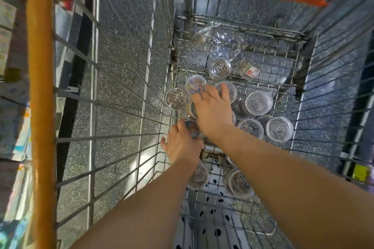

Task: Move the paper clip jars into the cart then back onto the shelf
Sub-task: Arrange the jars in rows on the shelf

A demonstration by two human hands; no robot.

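Paper clip jars (259, 103) sit on cart (188, 54) floor. Judged: loading leg largely done, return leg pending. Your left hand (182, 145) grips jar (192, 128). Your right hand (214, 111): fingers (224, 91) spread over jars, grip cannot be told.

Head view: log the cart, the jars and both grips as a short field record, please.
cart: wire basket, seen from above
jars: a dozen or so, clear with lids, on the cart floor, mostly upright
tipped jar: lies on its side at the far end
plastic bag: crumpled, far end, beside the tipped jar
left grip: curled round the held jar, near the left wall
right grip: fingers spread over the jars, no hold visible
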